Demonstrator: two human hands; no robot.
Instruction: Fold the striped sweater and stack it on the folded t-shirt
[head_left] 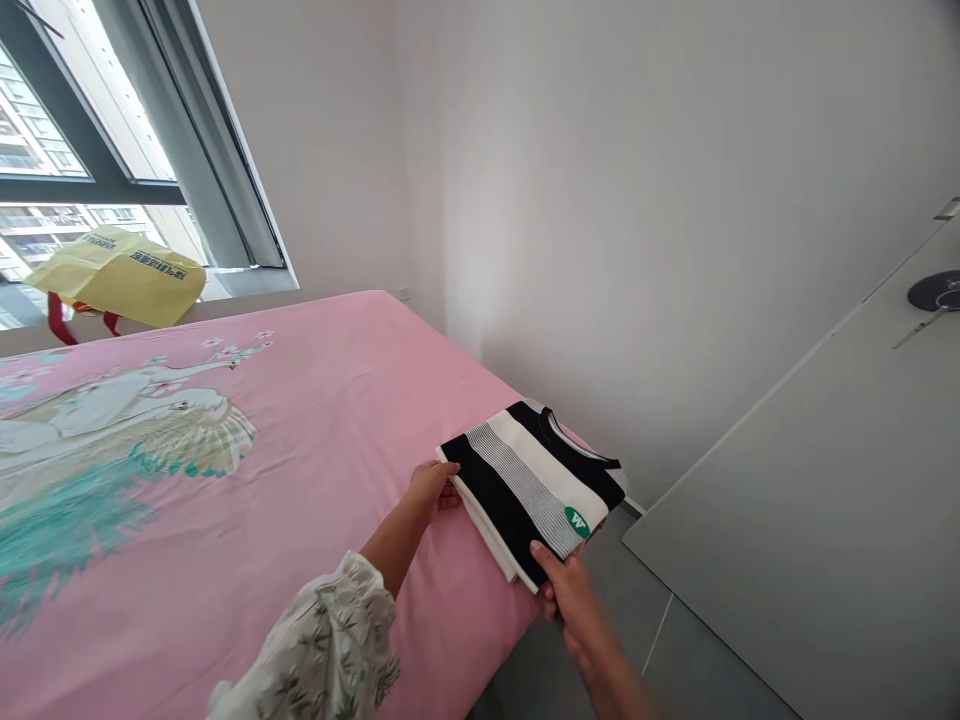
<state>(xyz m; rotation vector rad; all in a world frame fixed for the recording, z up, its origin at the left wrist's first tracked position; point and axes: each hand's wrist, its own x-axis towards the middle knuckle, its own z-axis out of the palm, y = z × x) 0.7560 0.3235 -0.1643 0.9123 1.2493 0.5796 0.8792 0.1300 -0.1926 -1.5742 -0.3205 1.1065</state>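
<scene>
Pink bedding with a printed figure covers the bed [247, 480], which stands against a white wall below a large window [112, 150]. One yellow bag [124, 275] with red handles lies on the sill at the far edge of the bed. One grey door [810, 520] with one handle stands at the right.

One folded striped sweater [536, 480], black and white with one green round label, lies on the near right corner of the bed, close to the edge. Part of its lower corner projects past the mattress edge.

Left hand [431, 482]: fingers laid flat against the left edge of the sweater, touching it; the grip is loose, and whether any fingers sit under the fold cannot be told. A floral sleeve covers the left forearm. Right hand [574, 595]: grip closed on the near corner of the sweater, thumb on top, remaining fingers underneath and hidden.

Risks, as a judgement:
- The sweater is supported at two points only. Uneven lifting would let the layers slide apart and open the fold.
- The sweater rests at the bed corner. A push toward the right could tip it onto the floor.

Count: two hands, one sweater, one bag, one bed.
</scene>
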